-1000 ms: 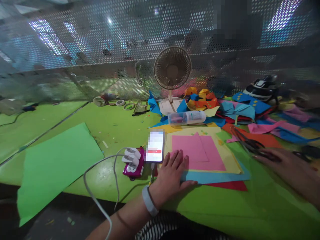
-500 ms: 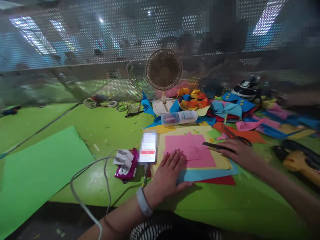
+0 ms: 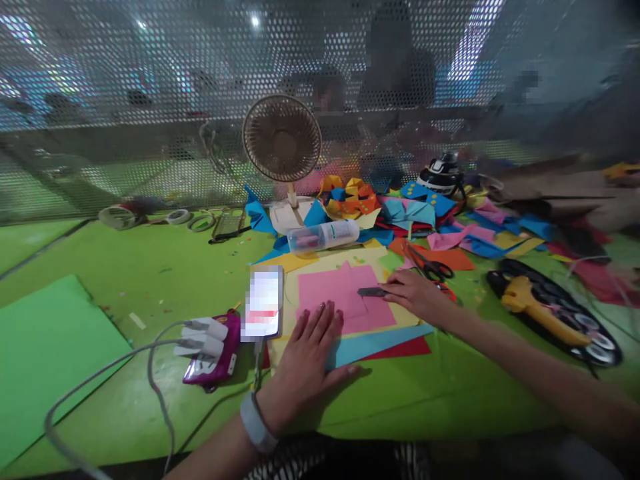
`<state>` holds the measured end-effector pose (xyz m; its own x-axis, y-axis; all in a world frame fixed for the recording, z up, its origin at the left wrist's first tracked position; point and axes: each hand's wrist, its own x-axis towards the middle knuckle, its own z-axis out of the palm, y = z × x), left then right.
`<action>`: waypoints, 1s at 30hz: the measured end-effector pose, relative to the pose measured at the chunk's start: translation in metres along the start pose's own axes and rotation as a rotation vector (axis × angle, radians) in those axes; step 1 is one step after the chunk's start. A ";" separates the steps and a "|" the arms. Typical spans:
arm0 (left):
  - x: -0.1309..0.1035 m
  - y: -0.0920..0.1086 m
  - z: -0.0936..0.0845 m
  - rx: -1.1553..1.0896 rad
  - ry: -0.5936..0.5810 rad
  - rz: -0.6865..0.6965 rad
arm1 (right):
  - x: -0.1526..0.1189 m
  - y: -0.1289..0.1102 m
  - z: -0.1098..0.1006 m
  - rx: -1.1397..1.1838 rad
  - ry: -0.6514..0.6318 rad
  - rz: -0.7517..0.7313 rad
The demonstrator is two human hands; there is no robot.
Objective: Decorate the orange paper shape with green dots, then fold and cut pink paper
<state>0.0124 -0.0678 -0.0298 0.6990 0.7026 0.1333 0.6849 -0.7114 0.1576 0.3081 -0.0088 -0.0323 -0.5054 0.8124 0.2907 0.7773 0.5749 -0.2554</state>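
Note:
My left hand (image 3: 311,357) lies palm down with fingers spread, pressing the near-left part of a pink paper sheet (image 3: 323,283). A smaller pink piece (image 3: 350,307) rests on that sheet. In my right hand (image 3: 413,293) is a narrow, dark blade-like tool (image 3: 371,292). Its tip points left over the pink paper, and my fingers hide its other end. Under the pink sheet are cream paper (image 3: 290,267), a light-blue sheet (image 3: 380,343) and a red sheet (image 3: 413,348). Black-handled scissors (image 3: 437,269) lie just beyond my right hand, with a red-orange loop partly hidden behind it.
A phone (image 3: 263,303) and a purple power bank (image 3: 215,360) with chargers lie left. Green paper (image 3: 60,360) is farther left. A fan (image 3: 283,140), plastic bottle (image 3: 325,238) and folded papers (image 3: 350,199) stand behind. A yellow-handled tool (image 3: 545,310) lies right.
My right hand has moved left with the dark tool, so its tip is now over the pink sheet. My left hand stays on the paper. The camera view has shifted right.

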 end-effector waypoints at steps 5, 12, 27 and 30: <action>0.000 0.001 -0.001 -0.004 -0.014 0.002 | -0.010 -0.007 -0.001 0.068 -0.044 -0.052; 0.001 0.002 -0.001 -0.030 -0.002 -0.004 | -0.012 -0.028 -0.007 0.078 -0.059 -0.008; 0.001 0.001 0.000 -0.019 -0.029 -0.014 | -0.025 -0.028 -0.008 0.077 -0.022 0.004; 0.001 0.003 -0.003 -0.015 -0.041 -0.025 | -0.021 -0.033 -0.007 0.075 -0.020 0.002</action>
<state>0.0145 -0.0691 -0.0261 0.6895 0.7188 0.0894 0.6996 -0.6928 0.1750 0.2954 -0.0452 -0.0235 -0.5120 0.8149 0.2716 0.7486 0.5784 -0.3242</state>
